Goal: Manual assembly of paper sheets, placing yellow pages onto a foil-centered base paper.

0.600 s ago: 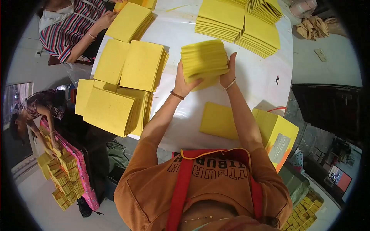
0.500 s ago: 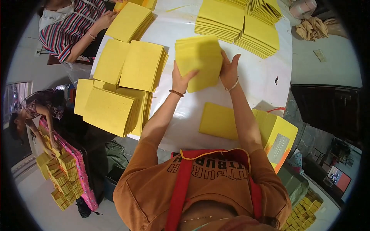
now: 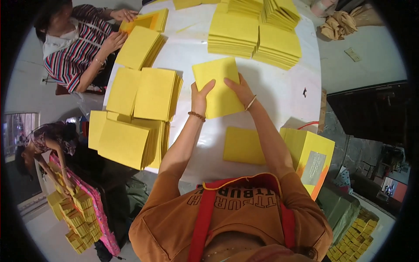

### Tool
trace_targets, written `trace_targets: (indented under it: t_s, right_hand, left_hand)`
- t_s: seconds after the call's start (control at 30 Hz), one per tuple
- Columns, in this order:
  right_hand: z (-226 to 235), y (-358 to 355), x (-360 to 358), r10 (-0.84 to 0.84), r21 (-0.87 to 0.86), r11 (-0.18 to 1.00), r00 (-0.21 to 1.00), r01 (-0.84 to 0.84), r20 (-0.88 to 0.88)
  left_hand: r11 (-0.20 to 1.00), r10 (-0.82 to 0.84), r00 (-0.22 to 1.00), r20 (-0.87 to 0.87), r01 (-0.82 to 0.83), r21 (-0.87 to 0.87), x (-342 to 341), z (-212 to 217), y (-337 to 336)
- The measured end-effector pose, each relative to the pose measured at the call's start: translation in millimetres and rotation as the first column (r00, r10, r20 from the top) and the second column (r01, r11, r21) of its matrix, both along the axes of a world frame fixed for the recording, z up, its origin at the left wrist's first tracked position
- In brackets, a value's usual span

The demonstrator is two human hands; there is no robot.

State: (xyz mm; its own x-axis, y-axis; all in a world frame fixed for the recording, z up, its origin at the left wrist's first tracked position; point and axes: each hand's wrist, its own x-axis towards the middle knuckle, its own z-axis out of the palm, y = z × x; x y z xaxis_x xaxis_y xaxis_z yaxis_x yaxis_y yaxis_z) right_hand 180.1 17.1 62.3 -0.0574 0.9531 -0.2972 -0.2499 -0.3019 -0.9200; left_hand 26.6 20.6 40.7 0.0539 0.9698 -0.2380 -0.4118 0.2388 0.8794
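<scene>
Both of my hands hold a stack of yellow paper sheets (image 3: 217,78) over the white table (image 3: 279,94). My left hand (image 3: 201,96) grips the stack's left edge and my right hand (image 3: 239,89) grips its lower right part. The stack lies tilted and flat-faced toward the camera. A single yellow sheet (image 3: 243,146) rests on the table just below my right forearm.
Stacks of yellow sheets (image 3: 155,94) lie left of my arms, with more stacks (image 3: 255,37) at the far side. A yellow box (image 3: 310,155) stands at the right edge. A person in a striped top (image 3: 80,52) handles sheets at upper left. Another person (image 3: 43,144) bends over yellow bundles lower left.
The stack stood on its edge between my hands; now it has tipped so that its broad face shows, and my hands sit slightly lower on it.
</scene>
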Motion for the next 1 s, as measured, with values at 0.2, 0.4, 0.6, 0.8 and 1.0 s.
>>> trace_targets:
  t_s: [0.2, 0.4, 0.6, 0.8, 1.0]
  right_hand:
    - [8.5, 3.4, 9.2, -0.019, 0.046, 0.999, 0.996, 0.023, -0.087]
    - [19.8, 29.8, 44.7, 0.271, -0.048, 0.963, 0.939, -0.267, 0.211]
    - [0.8, 14.4, 43.2, -0.355, -0.385, 0.894, 0.888, 0.231, -0.292]
    - [-29.0, 18.9, 12.6, -0.470, -0.173, 0.882, 0.844, 0.439, -0.259]
    - [-39.0, 39.5, 30.0, -0.390, -0.121, 0.921, 0.885, 0.371, -0.255]
  left_hand:
    - [0.994, -0.101, 0.955, 0.278, 0.109, -0.011, 3.9, 13.1, 0.3]
    - [0.976, -0.096, 0.854, 0.511, 0.181, -0.120, 20.5, -2.8, 7.2]
    - [0.940, 0.336, 0.729, 0.596, -0.218, -0.264, 59.8, -16.0, 30.3]
    - [0.769, 0.620, 0.749, 0.234, -0.520, -0.373, 99.0, -5.7, 38.5]
    - [0.870, 0.435, 0.812, 0.390, -0.266, -0.415, 82.1, -12.0, 55.8]
